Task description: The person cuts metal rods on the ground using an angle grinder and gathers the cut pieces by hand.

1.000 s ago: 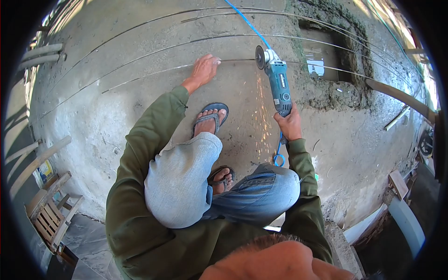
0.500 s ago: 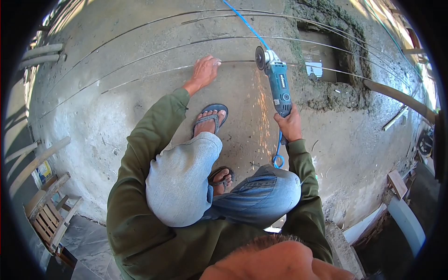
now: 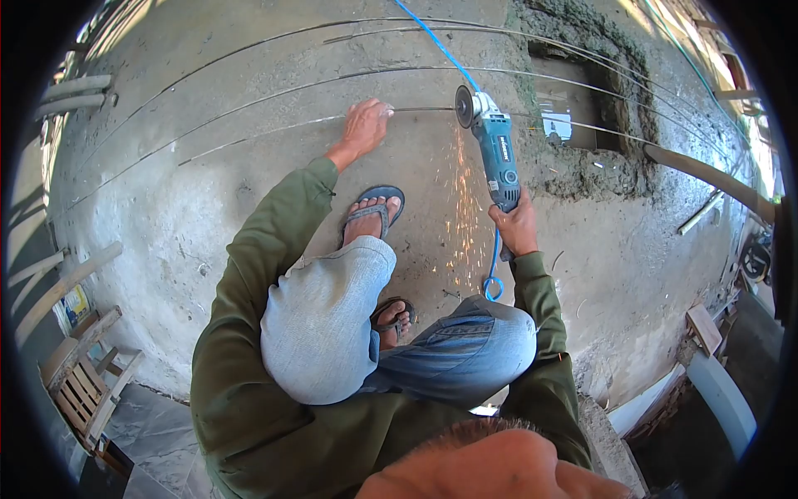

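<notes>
My right hand (image 3: 519,226) is wrapped round the rear of a teal angle grinder (image 3: 500,158). The grinder's disc (image 3: 465,106) meets a thin metal rod (image 3: 422,109), and orange sparks (image 3: 462,200) stream down toward the floor. To the left of the disc, my left hand (image 3: 364,126) is closed on the same rod, its fingertips pressed together. More long rods (image 3: 357,75) lie across the concrete beyond both hands. A blue cord (image 3: 440,43) runs past the grinder head, and a loop of it hangs below the handle.
A rectangular pit (image 3: 582,100) with water in it and rough mud edges lies at the upper right. A wooden pole (image 3: 706,173) reaches in from the right. At the lower left stands a slatted wooden chair (image 3: 87,387). My sandalled feet are below the rod.
The spark stream has shifted in shape and the view has moved very slightly. Both hands keep the same hold and nearly the same place.
</notes>
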### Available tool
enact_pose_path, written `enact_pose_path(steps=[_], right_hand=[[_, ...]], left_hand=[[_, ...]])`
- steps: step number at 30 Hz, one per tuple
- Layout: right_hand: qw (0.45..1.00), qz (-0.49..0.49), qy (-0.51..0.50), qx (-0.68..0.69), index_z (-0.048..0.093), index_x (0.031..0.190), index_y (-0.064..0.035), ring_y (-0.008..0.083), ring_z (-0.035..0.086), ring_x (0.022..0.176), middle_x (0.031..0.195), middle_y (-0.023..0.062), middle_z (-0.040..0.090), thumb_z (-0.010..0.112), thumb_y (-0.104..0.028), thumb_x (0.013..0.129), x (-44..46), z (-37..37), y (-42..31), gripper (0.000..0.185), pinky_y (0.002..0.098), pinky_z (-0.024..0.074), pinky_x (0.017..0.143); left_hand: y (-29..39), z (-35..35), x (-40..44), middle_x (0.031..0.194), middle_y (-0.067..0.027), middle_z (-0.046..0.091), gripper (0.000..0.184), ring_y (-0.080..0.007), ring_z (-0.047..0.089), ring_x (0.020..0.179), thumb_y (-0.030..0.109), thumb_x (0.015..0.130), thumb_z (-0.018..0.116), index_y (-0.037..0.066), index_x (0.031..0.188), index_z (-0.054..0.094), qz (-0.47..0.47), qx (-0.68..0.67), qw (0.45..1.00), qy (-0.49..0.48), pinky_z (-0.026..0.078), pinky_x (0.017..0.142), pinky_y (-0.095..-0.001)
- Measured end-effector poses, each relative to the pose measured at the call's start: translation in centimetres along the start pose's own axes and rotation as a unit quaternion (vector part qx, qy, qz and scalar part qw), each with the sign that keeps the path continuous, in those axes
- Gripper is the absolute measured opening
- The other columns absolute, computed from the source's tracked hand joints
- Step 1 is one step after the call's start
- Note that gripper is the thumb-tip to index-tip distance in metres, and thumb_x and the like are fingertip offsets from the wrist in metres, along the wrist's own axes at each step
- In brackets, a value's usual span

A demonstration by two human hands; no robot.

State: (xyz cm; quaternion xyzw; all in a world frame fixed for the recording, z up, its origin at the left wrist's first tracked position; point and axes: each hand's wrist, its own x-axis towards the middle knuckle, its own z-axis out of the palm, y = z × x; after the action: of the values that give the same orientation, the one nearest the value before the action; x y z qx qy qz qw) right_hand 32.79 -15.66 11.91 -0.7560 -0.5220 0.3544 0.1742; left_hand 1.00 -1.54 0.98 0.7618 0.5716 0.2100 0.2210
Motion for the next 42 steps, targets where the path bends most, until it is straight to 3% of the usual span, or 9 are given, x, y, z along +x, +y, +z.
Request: enact_pose_path(steps=[12, 15, 17, 33, 35, 42], right_hand=[[1.0, -0.01, 0.003, -0.012, 0.051, 0.102, 0.0066, 0.035, 0.062, 0.064, 0.073, 0.0218, 0.062, 0.072, -0.021, 0.067, 0.2, 0.0, 0.3, 0.049, 0.0416, 0.0493, 0.064], [0.998, -0.053, 0.02, 0.002, 0.051, 0.102, 0.0062, 0.0351, 0.063, 0.065, 0.073, 0.0215, 0.062, 0.072, -0.021, 0.067, 0.0, -0.1, -0.2, 0.049, 0.0411, 0.0494, 0.064], [1.0, 0.0, 0.007, -0.002, 0.052, 0.102, 0.0054, 0.0339, 0.062, 0.065, 0.073, 0.0203, 0.062, 0.072, -0.021, 0.067, 0.3, -0.1, -0.5, 0.048, 0.0404, 0.0494, 0.064], [1.0, -0.025, 0.018, 0.003, 0.053, 0.109, 0.0045, 0.0323, 0.063, 0.069, 0.079, 0.02, 0.063, 0.071, -0.02, 0.068, 0.4, -0.2, -0.2, 0.051, 0.0398, 0.0497, 0.067], [0.999, 0.018, -0.022, -0.026, 0.052, 0.115, 0.0049, 0.0325, 0.063, 0.07, 0.08, 0.0208, 0.064, 0.071, -0.021, 0.068, 0.1, -0.5, 0.1, 0.057, 0.0394, 0.05, 0.068], [1.0, -0.005, 0.007, -0.003, 0.052, 0.112, 0.0049, 0.0334, 0.063, 0.068, 0.077, 0.0213, 0.063, 0.071, -0.021, 0.068, 0.4, -0.2, 0.0, 0.055, 0.0403, 0.0498, 0.067]], left_hand=[[-0.4, 0.6, -0.2, 0.091, -0.0102, 0.062, 0.019, -0.0297, 0.058, 0.094, 0.021, 0.09, 0.057, 0.007, 0.097, 0.068, 0.011, 0.003, 1.0, 0.022, 0.041, 0.08, -0.0425], [-0.5, 0.6, -0.3, 0.092, -0.0101, 0.061, 0.019, -0.0296, 0.058, 0.093, 0.021, 0.09, 0.057, 0.008, 0.098, 0.068, 0.012, 0.002, 1.0, 0.018, 0.041, 0.08, -0.0426], [-0.4, 0.6, -0.4, 0.092, -0.01, 0.061, 0.019, -0.0296, 0.058, 0.093, 0.021, 0.09, 0.056, 0.008, 0.098, 0.067, 0.02, 0.001, 0.999, 0.027, 0.041, 0.079, -0.0426], [-0.3, 0.3, -0.1, 0.091, -0.0095, 0.061, 0.017, -0.0292, 0.058, 0.092, 0.019, 0.089, 0.057, 0.008, 0.096, 0.067, 0.028, -0.016, 0.999, 0.035, 0.041, 0.079, -0.0418], [-0.2, 0.2, -0.1, 0.091, -0.0094, 0.061, 0.016, -0.029, 0.059, 0.092, 0.018, 0.089, 0.057, 0.008, 0.096, 0.067, 0.028, -0.013, 0.999, 0.034, 0.04, 0.078, -0.0419], [-0.1, 0.2, -0.3, 0.092, -0.009, 0.062, 0.016, -0.0288, 0.059, 0.092, 0.018, 0.088, 0.057, 0.008, 0.096, 0.067, 0.025, -0.012, 0.999, 0.029, 0.04, 0.079, -0.042]])
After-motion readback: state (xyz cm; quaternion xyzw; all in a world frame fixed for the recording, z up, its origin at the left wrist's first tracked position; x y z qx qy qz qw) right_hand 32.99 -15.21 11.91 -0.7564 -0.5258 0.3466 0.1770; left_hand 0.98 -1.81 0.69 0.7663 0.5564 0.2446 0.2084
